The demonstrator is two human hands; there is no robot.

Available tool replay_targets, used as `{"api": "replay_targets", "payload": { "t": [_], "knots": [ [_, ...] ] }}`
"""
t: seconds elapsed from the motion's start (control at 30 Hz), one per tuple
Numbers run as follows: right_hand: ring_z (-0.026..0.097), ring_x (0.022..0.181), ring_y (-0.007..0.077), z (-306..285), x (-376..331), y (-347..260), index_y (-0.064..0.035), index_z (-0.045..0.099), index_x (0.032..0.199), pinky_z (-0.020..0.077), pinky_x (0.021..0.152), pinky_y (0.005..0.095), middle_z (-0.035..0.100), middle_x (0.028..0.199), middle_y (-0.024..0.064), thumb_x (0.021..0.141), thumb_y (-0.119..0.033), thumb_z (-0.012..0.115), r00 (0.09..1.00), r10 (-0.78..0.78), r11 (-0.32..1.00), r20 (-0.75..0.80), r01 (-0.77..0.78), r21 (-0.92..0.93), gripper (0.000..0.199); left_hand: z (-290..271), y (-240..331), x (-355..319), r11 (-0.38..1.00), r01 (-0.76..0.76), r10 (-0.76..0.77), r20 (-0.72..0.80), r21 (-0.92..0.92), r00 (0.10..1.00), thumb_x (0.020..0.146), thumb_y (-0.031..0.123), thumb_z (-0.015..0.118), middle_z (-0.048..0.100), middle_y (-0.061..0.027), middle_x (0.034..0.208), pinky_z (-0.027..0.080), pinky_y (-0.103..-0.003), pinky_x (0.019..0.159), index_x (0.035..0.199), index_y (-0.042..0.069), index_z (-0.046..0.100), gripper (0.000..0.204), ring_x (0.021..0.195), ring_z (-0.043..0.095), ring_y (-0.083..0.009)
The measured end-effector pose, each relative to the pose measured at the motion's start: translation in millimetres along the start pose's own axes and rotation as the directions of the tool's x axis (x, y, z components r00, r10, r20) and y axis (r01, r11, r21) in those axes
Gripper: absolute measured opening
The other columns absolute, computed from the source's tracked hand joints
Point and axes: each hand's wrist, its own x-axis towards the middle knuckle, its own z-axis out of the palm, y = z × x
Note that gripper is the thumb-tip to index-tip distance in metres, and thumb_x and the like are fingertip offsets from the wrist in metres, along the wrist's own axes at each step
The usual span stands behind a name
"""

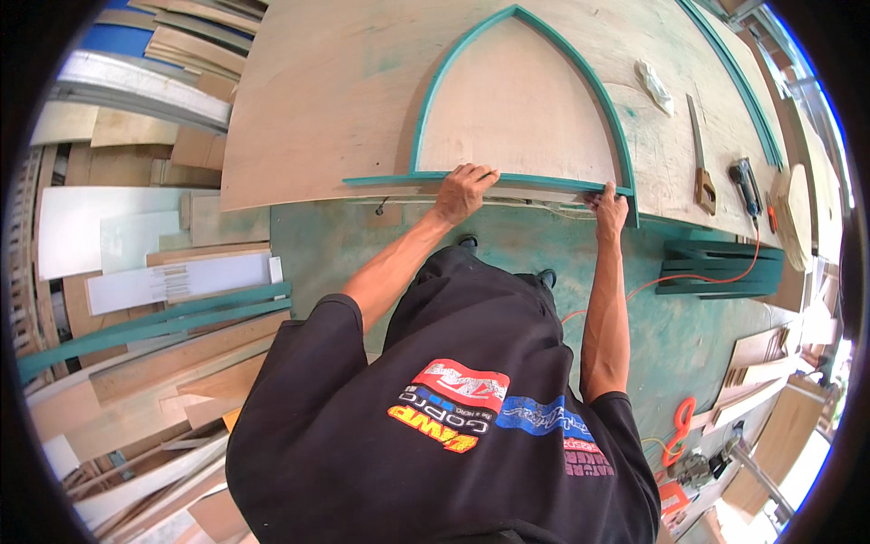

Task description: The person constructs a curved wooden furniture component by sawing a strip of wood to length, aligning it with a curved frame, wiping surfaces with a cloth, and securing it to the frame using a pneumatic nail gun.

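A teal-painted pointed-arch frame (pixel 613 109) lies flat on the plywood worktable (pixel 317 118), its point facing away from me. Along the table's near edge runs a straight teal wooden strip (pixel 381 180), at the base of the arch and sticking out past it on the left. My left hand (pixel 463 194) is closed over the middle of this strip, fingers curled on top. At the frame's right corner, my right hand (pixel 611 212) pinches the strip near its end. A short teal piece extends toward me beside that hand. The undersides of both grips are hidden.
Right of the frame lie a crumpled whitish wad (pixel 654 87), a handsaw (pixel 699 150) and a dark hand-held tool (pixel 746 189) with an orange line (pixel 698 277). Long teal strips (pixel 739 82) lie farther right. Teal boards (pixel 720 269) are stacked below; planks (pixel 163 363) fill the left.
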Motion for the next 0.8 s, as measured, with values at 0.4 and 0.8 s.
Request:
{"api": "replay_targets", "payload": {
  "t": [0.4, 0.8],
  "knots": [
    [0.076, 0.078, 0.0315, 3.3, 0.7, -4.9, 0.0082, 0.05, 0.109, 0.065, 0.063, 0.0372, 0.07, 0.095, 0.0246, 0.108, -0.035, 0.056, 1.0, 0.005, 1.0, 0.026, -0.006, 0.031, 0.044, 2.0, -0.5, -3.0, 0.998, 0.058, -0.058, 0.013, 0.017, 0.998, 0.087, -0.001, 0.06, 0.074, -0.0066, 0.11, 0.057, -0.041, 0.086, 0.11, 0.002, 0.076, 0.028, 0.093, 0.067, -0.0256],
    [0.074, 0.076, 0.0262, 6.8, -52.3, -18.4, 0.0009, 0.041, 0.144, 0.0605, 0.063, 0.0355, 0.071, 0.101, 0.021, 0.105, -0.036, 0.062, 0.992, 0.088, 0.956, 0.091, -0.11, 0.272, 0.057, -1.9, 2.0, 5.3, 0.999, 0.047, -0.047, -0.001, 0.009, 0.999, 0.078, -0.006, 0.064, 0.073, -0.0074, 0.109, 0.055, -0.041, 0.086, 0.11, 0.005, 0.076, 0.036, 0.095, 0.067, -0.0279]
  ]
}}
